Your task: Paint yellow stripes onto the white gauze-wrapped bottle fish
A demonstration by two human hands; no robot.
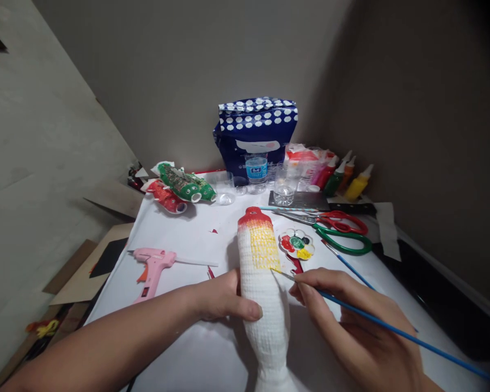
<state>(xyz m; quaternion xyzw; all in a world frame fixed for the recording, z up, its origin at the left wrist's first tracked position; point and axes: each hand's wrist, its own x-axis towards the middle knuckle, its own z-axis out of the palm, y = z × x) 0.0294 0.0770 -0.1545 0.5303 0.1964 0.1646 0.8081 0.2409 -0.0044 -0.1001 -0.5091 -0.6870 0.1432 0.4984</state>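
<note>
White tabletop (191, 228); right fingers (326, 278) tight on paintbrush (375, 320)

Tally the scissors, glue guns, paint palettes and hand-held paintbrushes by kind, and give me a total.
Red-handled scissors: 1
Green-handled scissors: 1
Glue gun: 1
Paint palette: 1
Paintbrush in the right hand: 1
Total: 5

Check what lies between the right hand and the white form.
In the head view, the blue paintbrush, pinched in the right hand, spans that gap, its tip at the yellow patch on the white form.
</note>
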